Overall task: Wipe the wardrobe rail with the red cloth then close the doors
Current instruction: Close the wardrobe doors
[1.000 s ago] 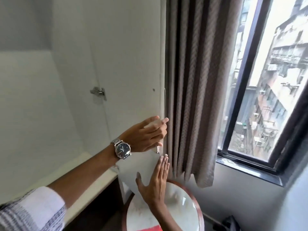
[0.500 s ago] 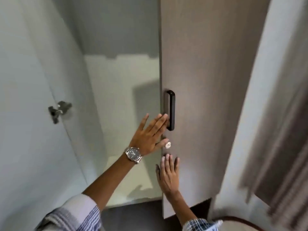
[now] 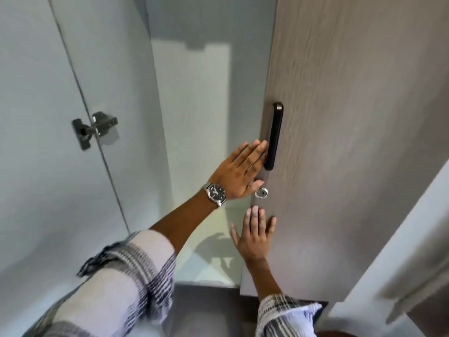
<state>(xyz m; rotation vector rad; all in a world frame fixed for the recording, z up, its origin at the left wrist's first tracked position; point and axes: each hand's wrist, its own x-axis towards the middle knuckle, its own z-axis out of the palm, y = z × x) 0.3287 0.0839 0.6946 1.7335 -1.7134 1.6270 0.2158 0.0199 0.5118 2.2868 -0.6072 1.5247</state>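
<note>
The right wardrobe door [image 3: 340, 142] is brown wood grain with a black vertical handle [image 3: 274, 137] and a round silver lock [image 3: 261, 192] below it. My left hand [image 3: 239, 171], with a wristwatch, lies flat and open against the door's left edge beside the handle. My right hand [image 3: 255, 235] presses flat on the door lower down, fingers spread. The left door [image 3: 48, 117] stands open, its white inner face and a metal hinge [image 3: 93, 130] showing. Between the doors the white wardrobe interior [image 3: 194, 117] is visible. Neither the rail nor the red cloth is in view.
A white wall edge [image 3: 388, 251] and a grey curtain [image 3: 432, 263] lie at the right. Dark floor [image 3: 206, 305] shows below the wardrobe's base.
The view swung from the window and curtain to the wardrobe front. The right door has swung from wide open to nearly shut, both hands staying flat on it. The gap has narrowed.
</note>
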